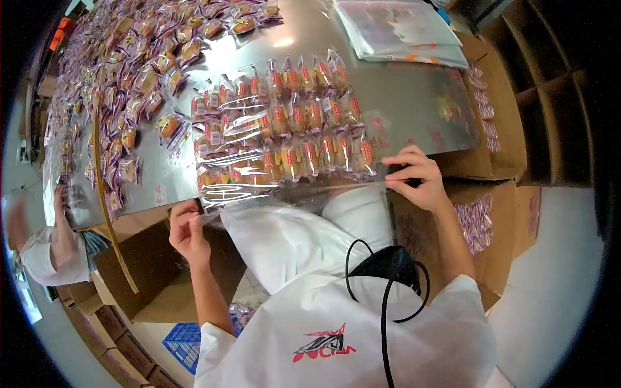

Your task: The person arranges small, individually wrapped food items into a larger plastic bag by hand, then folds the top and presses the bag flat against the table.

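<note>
Rows of small wrapped cakes (294, 119) lie side by side on the metal table, under or inside a clear plastic bag (236, 194) that shines with creases on its left part. My left hand (189, 231) pinches the near left corner of the bag, just off the table's front edge. At the near right corner my right hand (417, 178) has thumb and fingers closed on the film, the other fingers bent above. The near edge of the bag stretches between both hands, over my lap.
Many loose wrapped cakes (139, 84) spread over the table's left side. A stack of plastic bags (401, 32) lies at the back right. Cardboard boxes (501, 110) holding packets stand at the right; an open box (171, 271) sits below left. Another person's arm (61, 236) shows far left.
</note>
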Motion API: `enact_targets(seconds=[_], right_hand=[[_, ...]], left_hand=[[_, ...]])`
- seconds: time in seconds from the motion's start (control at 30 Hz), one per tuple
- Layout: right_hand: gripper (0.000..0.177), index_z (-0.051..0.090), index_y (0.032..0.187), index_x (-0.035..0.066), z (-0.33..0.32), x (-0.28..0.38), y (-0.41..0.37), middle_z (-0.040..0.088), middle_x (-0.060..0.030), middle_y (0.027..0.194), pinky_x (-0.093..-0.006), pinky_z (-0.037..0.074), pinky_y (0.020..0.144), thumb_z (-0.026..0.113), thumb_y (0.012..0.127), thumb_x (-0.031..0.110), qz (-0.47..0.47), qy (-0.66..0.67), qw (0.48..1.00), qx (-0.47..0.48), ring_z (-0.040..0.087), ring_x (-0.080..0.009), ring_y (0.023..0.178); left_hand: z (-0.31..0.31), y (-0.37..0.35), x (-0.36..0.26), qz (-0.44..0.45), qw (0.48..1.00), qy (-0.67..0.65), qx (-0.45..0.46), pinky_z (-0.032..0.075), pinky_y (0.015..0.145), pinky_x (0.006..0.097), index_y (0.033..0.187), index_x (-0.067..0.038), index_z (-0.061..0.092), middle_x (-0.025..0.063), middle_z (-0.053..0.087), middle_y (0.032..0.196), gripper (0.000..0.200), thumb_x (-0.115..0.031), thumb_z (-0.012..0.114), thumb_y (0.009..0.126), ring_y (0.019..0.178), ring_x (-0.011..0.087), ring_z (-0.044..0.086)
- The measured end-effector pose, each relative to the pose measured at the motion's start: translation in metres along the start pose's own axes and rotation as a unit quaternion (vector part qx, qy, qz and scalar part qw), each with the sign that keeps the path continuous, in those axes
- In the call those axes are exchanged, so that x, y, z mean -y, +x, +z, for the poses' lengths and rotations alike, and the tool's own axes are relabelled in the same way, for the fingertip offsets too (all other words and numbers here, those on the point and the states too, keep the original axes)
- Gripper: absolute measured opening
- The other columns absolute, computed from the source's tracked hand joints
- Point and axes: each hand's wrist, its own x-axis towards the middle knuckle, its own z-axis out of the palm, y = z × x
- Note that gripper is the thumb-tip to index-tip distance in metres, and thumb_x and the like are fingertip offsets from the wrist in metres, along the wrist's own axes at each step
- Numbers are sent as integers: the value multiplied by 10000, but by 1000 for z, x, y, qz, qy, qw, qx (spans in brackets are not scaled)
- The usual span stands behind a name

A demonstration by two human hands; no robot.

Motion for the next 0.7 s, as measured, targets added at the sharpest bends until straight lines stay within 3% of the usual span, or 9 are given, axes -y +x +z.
enact_targets(seconds=[0.03, 0.1, 0.2, 0.27, 0.33, 0.43, 0.53, 0.67, 0.7], right_hand=[[110, 784, 892, 16, -2, -3, -3, 741, -112, 1317, -386, 508, 990, 846, 807, 50, -2, 11, 1000, 8, 649, -263, 1082], [129, 713, 887, -2, 6, -11, -3, 679, -147, 1417, -387, 475, 1039, 809, 867, 81, 39, 64, 996, -44, 642, -254, 1086], [224, 579, 897, 26, 17, -22, 9, 547, -203, 1562, -335, 438, 1053, 672, 1032, 179, 117, 196, 972, -57, 643, -192, 1189], [247, 569, 901, 44, 18, -28, 24, 551, -214, 1552, -303, 449, 1015, 631, 1071, 213, 207, 284, 935, -48, 636, -162, 1231], [278, 600, 929, 54, 10, -41, 35, 691, -129, 1309, -274, 450, 983, 579, 1110, 263, 221, 244, 944, -26, 677, -129, 1144], [292, 659, 1013, 21, 11, -60, 49, 766, -61, 1063, -294, 501, 948, 607, 1099, 295, 188, 229, 954, -44, 712, -132, 969], [271, 639, 993, 36, 12, -67, 53, 752, -88, 1167, -317, 524, 950, 603, 1100, 282, 217, 258, 941, -20, 707, -144, 1039], [268, 593, 968, 48, 29, -79, 56, 697, -118, 1305, -275, 532, 885, 587, 1108, 277, 182, 239, 952, -59, 657, -104, 982], [270, 582, 965, 49, 36, -76, 64, 680, -119, 1330, -261, 529, 846, 582, 1111, 276, 119, 171, 973, -100, 630, -86, 955]], left_hand=[[0, 4, -1, -4, 1000, 0, -4, 475, 1050, 403, 982, -9, 637, 257, 647, 1358, 222, -219, 680, 1038, 1198, 276, 631], [3, 19, -11, -1, 999, 1, 35, 423, 1107, 398, 937, -62, 530, 304, 508, 1552, 268, -270, 548, 1106, 1313, 267, 572], [4, 44, -15, -113, 989, -8, 99, 397, 1121, 380, 984, -51, 492, 258, 536, 1548, 268, -266, 459, 1142, 1360, 238, 549], [14, 68, -26, -134, 984, -5, 119, 415, 1049, 333, 969, -51, 481, 208, 662, 1412, 290, -273, 448, 1154, 1273, 197, 600], [4, 80, -12, -161, 978, 25, 132, 418, 1031, 334, 940, -60, 490, 145, 723, 1209, 305, -286, 480, 1144, 1278, 211, 602], [-5, 86, 20, -166, 975, 26, 149, 357, 1123, 347, 1022, -43, 508, 108, 652, 1194, 279, -299, 486, 1131, 1198, 240, 579], [23, 97, 20, -75, 994, -2, 85, 355, 1156, 367, 1063, -45, 530, 135, 634, 1314, 286, -324, 507, 1124, 1286, 257, 556], [16, 105, 37, -162, 971, -61, 164, 420, 1154, 467, 1051, -62, 521, 222, 568, 1504, 316, -364, 483, 1136, 1465, 308, 477], [16, 108, 34, -173, 969, -25, 172, 511, 997, 408, 992, -68, 495, 267, 583, 1484, 307, -338, 490, 1138, 1406, 293, 544]])
